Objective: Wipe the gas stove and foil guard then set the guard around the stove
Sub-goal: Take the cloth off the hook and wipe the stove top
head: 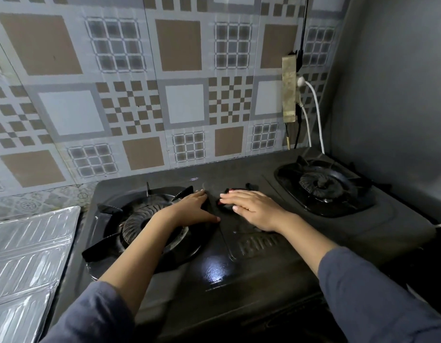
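Here, in the head view, a black stove (239, 280) with two burners sits by a wall (66, 115) of brown and white squares. Both hands lie on the middle of the stove top, between the burners. The right hand (256, 209) is flat, fingers straight and close together, and presses down on a dark cloth (226, 206) (it has bits of red). The left hand (194, 209) lies just beside it, fingers straight and thumb spread wide, touching the stove top at the cloth's edge; it holds nothing that I can see. The shiny guard (29, 256) lies flat on the counter, left of the stove. A white cable (317, 120) hangs on the wall.
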Motion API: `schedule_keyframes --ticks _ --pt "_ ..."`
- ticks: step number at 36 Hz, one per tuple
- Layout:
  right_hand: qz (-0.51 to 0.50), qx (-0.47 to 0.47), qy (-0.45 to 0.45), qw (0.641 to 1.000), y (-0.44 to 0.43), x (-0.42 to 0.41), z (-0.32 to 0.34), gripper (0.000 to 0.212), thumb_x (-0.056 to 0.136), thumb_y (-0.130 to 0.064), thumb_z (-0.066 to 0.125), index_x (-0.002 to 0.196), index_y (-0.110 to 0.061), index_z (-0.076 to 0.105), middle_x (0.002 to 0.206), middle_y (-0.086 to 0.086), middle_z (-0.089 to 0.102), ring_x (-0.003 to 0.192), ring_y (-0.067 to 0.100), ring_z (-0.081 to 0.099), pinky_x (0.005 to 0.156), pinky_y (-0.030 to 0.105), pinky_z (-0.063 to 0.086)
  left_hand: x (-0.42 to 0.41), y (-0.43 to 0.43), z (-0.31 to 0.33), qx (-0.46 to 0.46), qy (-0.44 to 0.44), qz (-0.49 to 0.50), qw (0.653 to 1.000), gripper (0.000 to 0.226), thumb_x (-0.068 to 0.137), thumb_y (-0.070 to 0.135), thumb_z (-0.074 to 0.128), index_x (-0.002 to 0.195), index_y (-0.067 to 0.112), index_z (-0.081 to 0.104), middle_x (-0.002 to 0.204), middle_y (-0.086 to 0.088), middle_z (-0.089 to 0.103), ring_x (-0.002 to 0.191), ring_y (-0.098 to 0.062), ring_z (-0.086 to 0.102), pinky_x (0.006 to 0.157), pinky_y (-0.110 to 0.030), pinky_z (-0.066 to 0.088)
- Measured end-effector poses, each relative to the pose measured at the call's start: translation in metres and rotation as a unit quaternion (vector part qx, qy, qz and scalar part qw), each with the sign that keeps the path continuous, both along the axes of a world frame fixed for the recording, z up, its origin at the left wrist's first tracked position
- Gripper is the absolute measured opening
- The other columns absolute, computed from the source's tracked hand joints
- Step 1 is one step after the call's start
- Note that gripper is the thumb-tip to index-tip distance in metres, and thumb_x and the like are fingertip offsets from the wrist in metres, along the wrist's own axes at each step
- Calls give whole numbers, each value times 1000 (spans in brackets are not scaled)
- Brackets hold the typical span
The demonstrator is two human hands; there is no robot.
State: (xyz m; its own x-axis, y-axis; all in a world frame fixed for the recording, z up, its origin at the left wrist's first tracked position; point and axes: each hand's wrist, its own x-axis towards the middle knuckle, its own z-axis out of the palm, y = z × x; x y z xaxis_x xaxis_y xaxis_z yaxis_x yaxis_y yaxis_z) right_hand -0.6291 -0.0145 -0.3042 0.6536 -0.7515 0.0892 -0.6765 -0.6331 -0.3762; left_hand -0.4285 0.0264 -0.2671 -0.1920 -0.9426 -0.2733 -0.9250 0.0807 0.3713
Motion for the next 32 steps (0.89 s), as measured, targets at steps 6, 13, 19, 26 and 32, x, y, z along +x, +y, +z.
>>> schedule_keyframes --ticks 6,13,19,26,32 --pt "-92 -27 21 995 3 -19 1 40 100 -29 33 139 -32 38 150 -16 32 141 4 22 115 32 19 -9 3 9 -3 -11 -5 1000 76 88 41 55 147 13 16 158 -1 8 145 -19 9 117 -32 11" --pt "-234 -58 2 970 22 -27 -9 41 98 -28 33 139 -29 39 151 -11 32 141 10 23 114 36 22 -27 13 14 -16 -39 -3 999 62 90 34 52 143 12 29 154 -5 23 140 -24 26 112 -32 23" --pt "-261 -60 5 964 37 -30 -9 42 98 -29 31 140 -29 35 152 -11 28 142 12 20 114 38 18 -44 22 17 -17 -63 -19 998 57 91 31 52 140 9 34 152 -7 28 137 -24 30 111 -30 24" --pt "-255 -60 5 965 40 -31 -6 43 97 -28 32 140 -30 36 152 -11 28 142 13 19 114 39 18 -56 34 16 -27 -78 -27 996 51 91 30 53 135 7 42 145 -8 39 126 -23 45 106 -33 35" --pt "-238 -62 6 969 42 -32 -5 43 97 -28 33 139 -29 37 152 -11 29 141 14 21 112 39 19 -57 46 17 -37 -106 -47 992 56 91 35 51 139 8 37 150 -6 33 128 -23 43 107 -33 35"
